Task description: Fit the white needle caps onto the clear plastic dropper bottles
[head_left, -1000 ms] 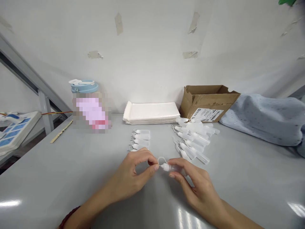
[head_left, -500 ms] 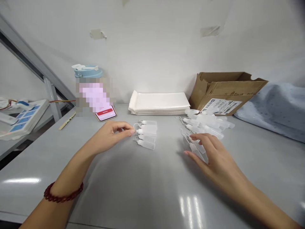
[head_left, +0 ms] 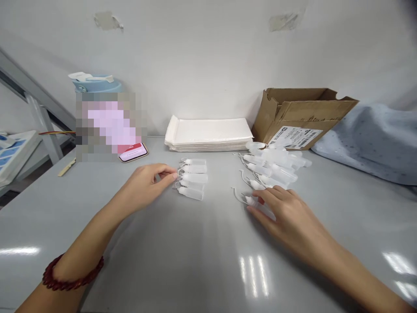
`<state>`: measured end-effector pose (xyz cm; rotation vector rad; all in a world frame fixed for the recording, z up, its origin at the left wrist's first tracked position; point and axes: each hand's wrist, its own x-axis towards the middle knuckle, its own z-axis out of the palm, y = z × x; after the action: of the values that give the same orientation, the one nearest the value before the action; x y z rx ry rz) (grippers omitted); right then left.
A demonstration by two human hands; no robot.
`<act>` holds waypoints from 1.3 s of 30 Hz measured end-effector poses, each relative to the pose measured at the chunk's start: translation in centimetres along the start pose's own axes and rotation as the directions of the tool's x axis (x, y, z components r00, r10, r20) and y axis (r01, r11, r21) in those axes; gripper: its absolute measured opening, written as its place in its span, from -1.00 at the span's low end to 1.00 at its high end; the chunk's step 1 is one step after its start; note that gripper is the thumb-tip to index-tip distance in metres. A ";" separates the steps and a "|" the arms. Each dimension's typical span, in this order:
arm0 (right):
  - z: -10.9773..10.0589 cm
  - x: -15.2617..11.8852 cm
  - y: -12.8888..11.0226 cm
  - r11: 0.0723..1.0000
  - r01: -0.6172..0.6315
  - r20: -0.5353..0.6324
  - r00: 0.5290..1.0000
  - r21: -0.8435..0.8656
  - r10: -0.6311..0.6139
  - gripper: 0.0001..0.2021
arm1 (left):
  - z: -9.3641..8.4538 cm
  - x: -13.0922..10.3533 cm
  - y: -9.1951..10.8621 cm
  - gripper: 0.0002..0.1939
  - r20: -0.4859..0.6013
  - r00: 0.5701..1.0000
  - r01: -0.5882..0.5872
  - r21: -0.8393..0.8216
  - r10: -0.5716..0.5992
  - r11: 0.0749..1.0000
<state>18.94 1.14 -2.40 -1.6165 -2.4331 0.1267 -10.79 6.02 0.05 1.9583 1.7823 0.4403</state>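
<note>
Several small translucent squeeze bottles [head_left: 194,178] with thin metal tips and tethered caps lie in a row, tips to the left. My left hand [head_left: 148,184] is beside their tips, thumb and forefinger pinched at the middle of the row; whether a cap or tip is between them is hidden. My right hand [head_left: 286,208] closes thumb and fingers around the sides of one needle-tip bottle [head_left: 250,201] lying on the table, its cap strap trailing left. Just beyond that hand, a loose pile of similar bottles [head_left: 283,171] is spread out.
White padded envelopes [head_left: 211,129] are stacked against the wall. An open cardboard box [head_left: 302,115] stands behind the pile, beside light blue dotted fabric [head_left: 374,143]. At left are a phone [head_left: 134,153], a blue-lidded container [head_left: 97,84] and a thin stick [head_left: 67,167].
My right fingers have come down around the nearest bottle, which now lies apart from the pile. My left hand keeps its pinch by the row. The whole view has shifted slightly.
</note>
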 end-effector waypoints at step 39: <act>-0.9 0.0 -2.3 0.639 -0.043 0.036 0.999 0.768 0.023 -0.74 | 5.7 -4.2 5.6 -0.85 -0.166 0.796 -0.603 -0.128 0.582 0.787</act>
<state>17.07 0.18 -1.09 -1.2241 -1.8962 1.0464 -3.63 0.82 -1.52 2.3756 1.0870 0.9012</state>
